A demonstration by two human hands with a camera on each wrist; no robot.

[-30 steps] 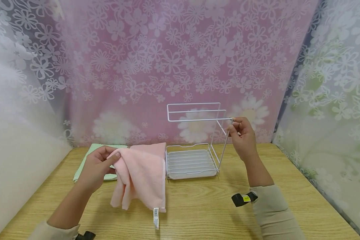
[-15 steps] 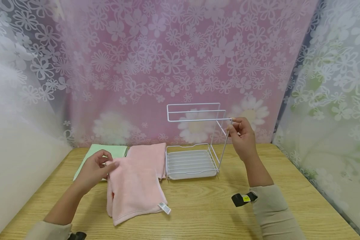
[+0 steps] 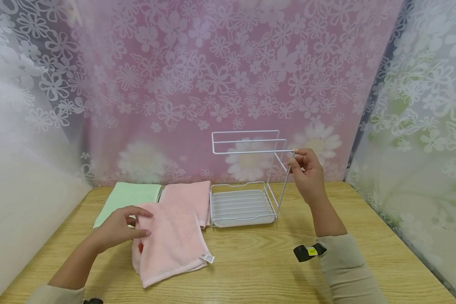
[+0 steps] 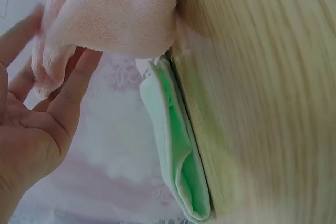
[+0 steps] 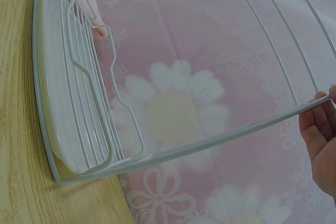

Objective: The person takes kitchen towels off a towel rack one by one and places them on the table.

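A pink towel (image 3: 175, 245) with a white label (image 3: 207, 258) lies loosely folded at the front, its left side slightly raised. My left hand (image 3: 118, 228) is at its upper left edge, thumb and index finger spread apart over the cloth. In the left wrist view, a fold of the pink towel (image 4: 115, 14) hangs between the loosely extended fingers. My right hand (image 3: 308, 175) pinches the upper right corner of a white wire rack (image 3: 251, 152). The right wrist view shows those fingertips curled at the upper end of the rack's side bar (image 5: 226, 135).
A folded green towel (image 3: 134, 195) lies at the back left. Beside it is folded pink cloth (image 3: 190, 196), partly overlapped by the front towel and close to the rack. A white tray (image 3: 243, 221) sits under the rack's base grid. Floral curtains surround the wooden table (image 3: 251, 270).
The hanging pink towel has come down in front and its label has shifted right and up. My left thumb and index finger have parted from their pinch. The right hand and rack stay put.
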